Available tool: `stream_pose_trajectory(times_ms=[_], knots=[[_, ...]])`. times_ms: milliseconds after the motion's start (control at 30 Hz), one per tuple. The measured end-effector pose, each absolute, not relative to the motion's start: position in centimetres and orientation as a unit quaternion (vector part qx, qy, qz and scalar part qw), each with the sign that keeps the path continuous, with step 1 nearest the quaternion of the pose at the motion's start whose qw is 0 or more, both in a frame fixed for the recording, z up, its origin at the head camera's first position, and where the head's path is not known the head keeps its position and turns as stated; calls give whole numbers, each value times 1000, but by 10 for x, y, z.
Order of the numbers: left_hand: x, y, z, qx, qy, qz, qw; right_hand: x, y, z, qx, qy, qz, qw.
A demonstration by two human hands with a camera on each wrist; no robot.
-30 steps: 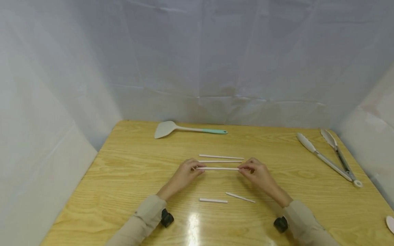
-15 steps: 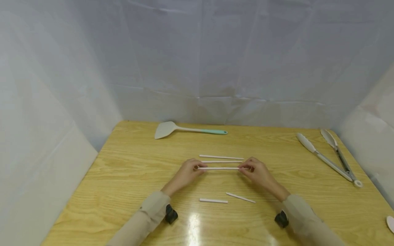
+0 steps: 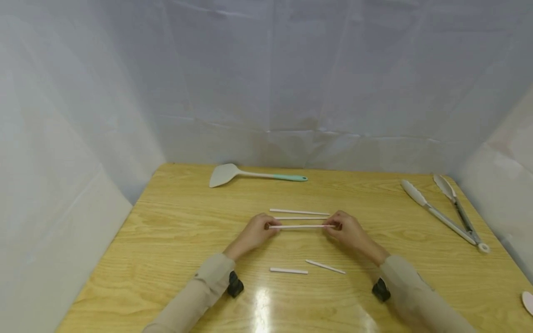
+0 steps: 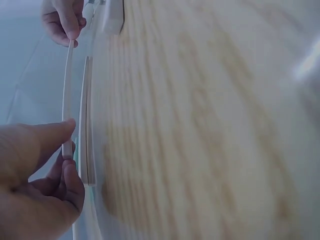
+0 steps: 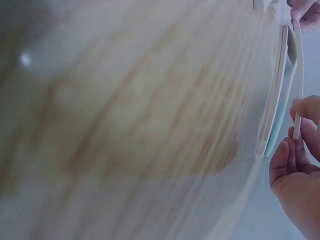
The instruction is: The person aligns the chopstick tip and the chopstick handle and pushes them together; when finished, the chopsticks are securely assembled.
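Note:
A slim white chopstick (image 3: 300, 226) lies sideways between my two hands, lifted off the table. Near its left end, the thumb and fingers of my left hand (image 3: 253, 235) pinch it; the left wrist view shows the thumb on the chopstick (image 4: 66, 102). My right hand (image 3: 350, 233) pinches the other end, and in the right wrist view the tip of the chopstick (image 5: 298, 75) pokes out past the thumb. Just behind, two more white chopsticks, a far one (image 3: 297, 212) and a nearer one (image 3: 300, 218), rest on the table side by side.
Closer to me lie two short white stick pieces, a thicker one (image 3: 289, 271) and a tapered one (image 3: 325, 267). A pale turner with a green handle (image 3: 290, 177) sits at the back. Spread tongs (image 3: 451, 225) lie right; a pale rounded thing (image 3: 527, 302) shows at the right edge.
My left hand and forearm have shifted slightly to the right. The right hand's grip has changed a little, and the chopstick's right end now shows beyond the fingertips.

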State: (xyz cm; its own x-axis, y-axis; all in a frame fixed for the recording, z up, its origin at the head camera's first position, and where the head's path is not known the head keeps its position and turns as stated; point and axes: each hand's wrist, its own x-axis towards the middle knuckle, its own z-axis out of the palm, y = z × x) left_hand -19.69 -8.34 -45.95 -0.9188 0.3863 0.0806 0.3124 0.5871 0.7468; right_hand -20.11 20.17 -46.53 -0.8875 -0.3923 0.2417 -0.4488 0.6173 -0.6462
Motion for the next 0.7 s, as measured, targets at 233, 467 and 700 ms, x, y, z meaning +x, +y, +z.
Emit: stream_pose_trajectory(times_ms=[233, 467, 700], knots=[[-200, -82, -460, 215, 893, 393, 43, -205, 204, -468, 238, -902, 361, 10], [-199, -80, -461, 227, 898, 375, 38, -206, 205, -469, 242, -904, 351, -19], [-198, -80, -461, 230, 896, 378, 29, -206, 206, -471, 244, -906, 346, -20]])
